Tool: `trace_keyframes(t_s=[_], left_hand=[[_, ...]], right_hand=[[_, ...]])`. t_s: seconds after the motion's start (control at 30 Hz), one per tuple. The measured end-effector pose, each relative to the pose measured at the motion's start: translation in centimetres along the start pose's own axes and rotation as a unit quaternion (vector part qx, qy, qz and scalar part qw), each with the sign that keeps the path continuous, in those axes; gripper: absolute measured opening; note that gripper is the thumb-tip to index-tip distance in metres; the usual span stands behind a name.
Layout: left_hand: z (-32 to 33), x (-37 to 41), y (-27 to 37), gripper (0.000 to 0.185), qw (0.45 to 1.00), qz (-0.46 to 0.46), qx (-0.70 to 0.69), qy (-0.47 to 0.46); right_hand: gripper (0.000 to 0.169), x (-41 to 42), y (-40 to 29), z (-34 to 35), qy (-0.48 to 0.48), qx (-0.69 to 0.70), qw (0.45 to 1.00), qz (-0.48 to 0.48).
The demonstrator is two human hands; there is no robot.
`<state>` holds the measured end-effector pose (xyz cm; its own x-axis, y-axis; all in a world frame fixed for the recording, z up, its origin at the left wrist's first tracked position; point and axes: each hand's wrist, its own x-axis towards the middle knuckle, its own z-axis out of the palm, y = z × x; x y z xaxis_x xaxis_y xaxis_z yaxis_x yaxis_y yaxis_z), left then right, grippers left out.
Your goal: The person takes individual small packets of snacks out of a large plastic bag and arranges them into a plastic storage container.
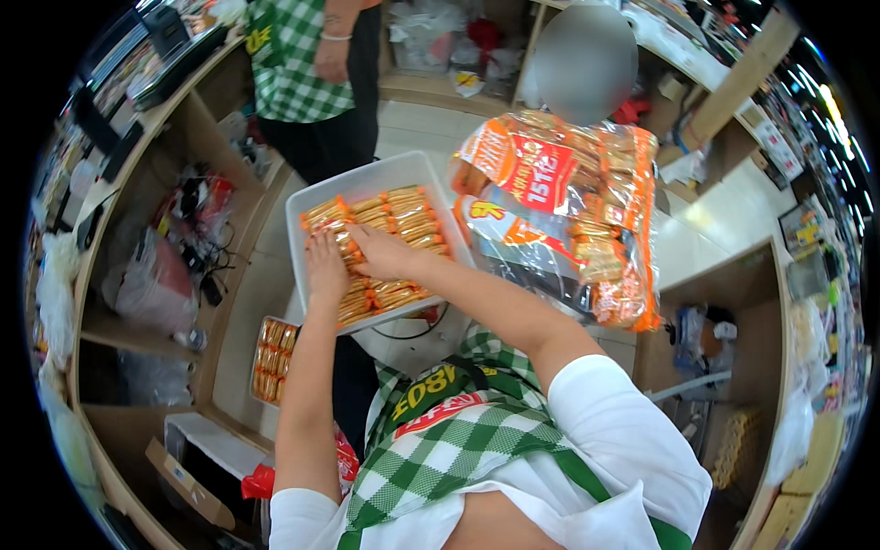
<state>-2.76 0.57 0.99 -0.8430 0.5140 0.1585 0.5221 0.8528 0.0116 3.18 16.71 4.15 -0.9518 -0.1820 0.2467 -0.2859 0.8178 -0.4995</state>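
A white plastic bin before me holds rows of wrapped biscuit packets with orange ends. My left hand lies on the packets near the bin's left side. Beside it, my right hand touches the same rows, its fingers pointing left. Whether either hand grips a packet cannot be told. Right of the bin is a large clear plastic bag with orange and red printing, partly filled with similar packets. What the bag rests on is hidden.
A person in a green checked apron stands beyond the bin. Another person, face blurred, is behind the bag. A smaller tray of packets sits low at left. Wooden shelving with bags and cables curves along the left; an open wooden cabinet stands at right.
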Motion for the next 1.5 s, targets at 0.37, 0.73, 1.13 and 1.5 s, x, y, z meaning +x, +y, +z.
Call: trace_keyframes(t_s=[0.37, 0.73, 1.13, 1.5], left_hand=[[-1.2, -0.6, 1.5, 0.073, 1.000, -0.006, 0.030, -0.001], [1.5, 0.3, -2.1, 0.063, 0.994, 0.092, -0.025, 0.055], [-0.3, -0.7, -0.9, 0.091, 0.996, 0.052, -0.025, -0.074], [-0.2, -1.0, -0.8, 0.091, 0.997, 0.030, -0.021, -0.072]], right_hand=[[0.022, -11.5, 12.9, -21.0, -0.163, -0.175, 0.918, 0.316], [0.031, -14.0, 17.3, -18.3, -0.062, -0.378, 0.857, 0.343], [0.035, -13.6, 15.5, -19.4, 0.106, -0.476, 0.837, 0.249], [0.020, -13.8, 18.7, -19.6, 0.052, -0.428, 0.830, 0.354]])
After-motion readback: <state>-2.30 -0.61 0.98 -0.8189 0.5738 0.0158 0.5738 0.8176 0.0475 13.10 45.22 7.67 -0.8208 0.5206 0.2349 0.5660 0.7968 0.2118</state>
